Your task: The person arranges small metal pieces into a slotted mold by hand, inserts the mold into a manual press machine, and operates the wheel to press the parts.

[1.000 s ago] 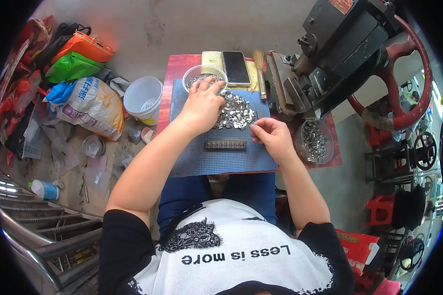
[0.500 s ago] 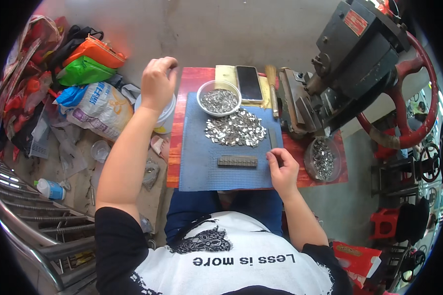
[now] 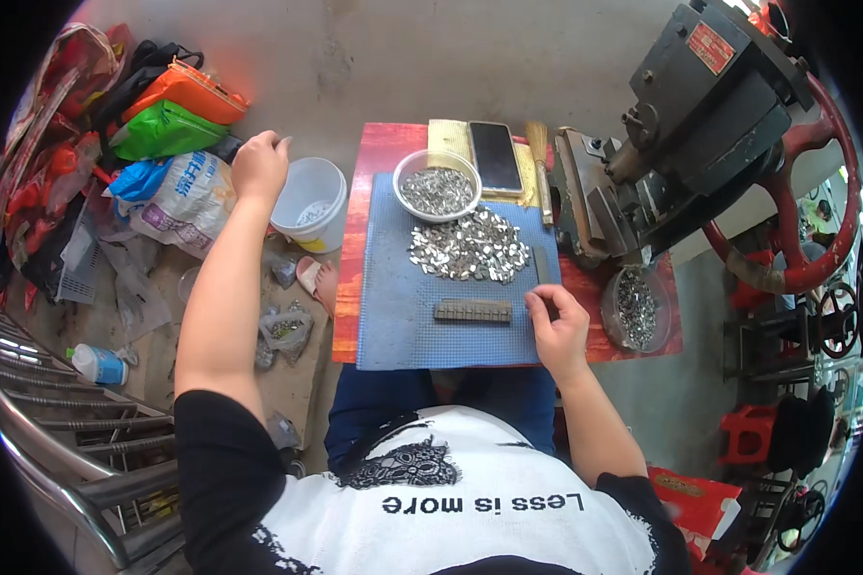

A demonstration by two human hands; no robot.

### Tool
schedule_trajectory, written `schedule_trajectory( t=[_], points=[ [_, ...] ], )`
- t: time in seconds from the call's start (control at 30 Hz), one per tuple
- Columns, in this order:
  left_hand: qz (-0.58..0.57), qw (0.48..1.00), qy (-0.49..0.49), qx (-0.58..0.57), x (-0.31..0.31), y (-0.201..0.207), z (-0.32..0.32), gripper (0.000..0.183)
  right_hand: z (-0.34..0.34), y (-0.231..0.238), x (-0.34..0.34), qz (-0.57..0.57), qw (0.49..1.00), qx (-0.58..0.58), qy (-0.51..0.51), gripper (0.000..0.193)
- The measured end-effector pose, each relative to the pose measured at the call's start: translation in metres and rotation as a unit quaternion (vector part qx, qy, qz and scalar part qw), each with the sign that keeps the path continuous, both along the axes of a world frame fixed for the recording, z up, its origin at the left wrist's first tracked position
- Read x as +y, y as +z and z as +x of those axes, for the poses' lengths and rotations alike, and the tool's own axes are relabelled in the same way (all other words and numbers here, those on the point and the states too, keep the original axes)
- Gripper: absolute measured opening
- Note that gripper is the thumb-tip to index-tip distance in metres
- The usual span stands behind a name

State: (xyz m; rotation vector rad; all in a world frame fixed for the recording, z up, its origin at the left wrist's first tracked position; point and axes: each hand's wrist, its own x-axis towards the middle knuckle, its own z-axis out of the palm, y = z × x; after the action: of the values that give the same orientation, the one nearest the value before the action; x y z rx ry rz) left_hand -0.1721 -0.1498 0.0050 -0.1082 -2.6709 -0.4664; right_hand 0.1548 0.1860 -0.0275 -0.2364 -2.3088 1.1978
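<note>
The small metal pieces (image 3: 470, 246) lie in a loose pile at the middle of the blue mat (image 3: 398, 307) on the red table (image 3: 352, 316), just in front of a round bowl (image 3: 412, 208) which carries more pieces. The left hand (image 3: 260, 165) is away from the table, near the white bucket (image 3: 331, 233) and to the left of it. Its fingers are curled, and something small and greyish seems to show at the fingertips; I cannot tell surely whether it is a piece. The right hand (image 3: 558, 331) is at the right edge of the mat, with thumb and forefinger close together; whether they pinch something, I cannot tell.

The step looks like hand sorting of small parts. To do it well, I think the left fingers should open only when they are fully above the mouth of the bucket, so that nothing falls to the floor. The right hand should stay low and calm, because the flat grey strip (image 3: 541, 265) is just beyond it and may be pushed. The slotted bar (image 3: 473, 311) lies between the pile and the near edge of the mat; pieces are better taken from the edge of the pile, without scattering against this bar.
</note>
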Motion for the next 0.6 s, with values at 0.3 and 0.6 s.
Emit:
schedule_trajectory(
  t=[0.3, 0.6],
  points=[
    [0.179, 0.918, -0.351, -0.029, 0.08, 0.004, 0.211, 0.025, -0.056, 0.026, -0.029, 0.081, 0.977, -0.109, 0.163, 0.021],
    [0.188, 0.933, -0.284, -0.115, 0.097, -0.033, 0.254, 0.031, -0.073, 0.018, -0.04, 0.117, 0.949, -0.197, 0.217, 0.021]
  ],
)
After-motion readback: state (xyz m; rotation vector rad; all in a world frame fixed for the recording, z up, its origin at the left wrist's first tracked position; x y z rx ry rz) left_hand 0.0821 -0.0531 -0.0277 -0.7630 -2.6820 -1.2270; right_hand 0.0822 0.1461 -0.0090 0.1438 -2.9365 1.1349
